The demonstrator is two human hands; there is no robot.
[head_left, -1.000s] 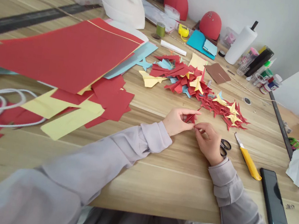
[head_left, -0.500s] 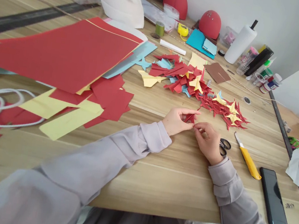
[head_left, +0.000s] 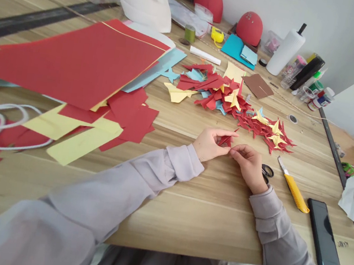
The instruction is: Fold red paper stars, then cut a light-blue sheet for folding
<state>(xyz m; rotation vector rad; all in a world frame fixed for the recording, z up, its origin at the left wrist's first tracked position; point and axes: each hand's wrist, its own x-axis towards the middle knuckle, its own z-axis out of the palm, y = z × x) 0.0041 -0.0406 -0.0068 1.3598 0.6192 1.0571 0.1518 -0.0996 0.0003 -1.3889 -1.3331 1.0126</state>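
We hold the folded red paper piece (head_left: 226,141) over the wooden tabletop (head_left: 185,217): our left hand (head_left: 207,144) grasps it between thumb and fingers; our right hand (head_left: 249,163) pinches one corner. Scissors (head_left: 269,171) and a yellow utility knife (head_left: 296,192) lie to the right.

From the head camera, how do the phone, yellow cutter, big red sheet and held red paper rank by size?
1. Big red sheet
2. Phone
3. Yellow cutter
4. Held red paper, though the left hand partly hides it
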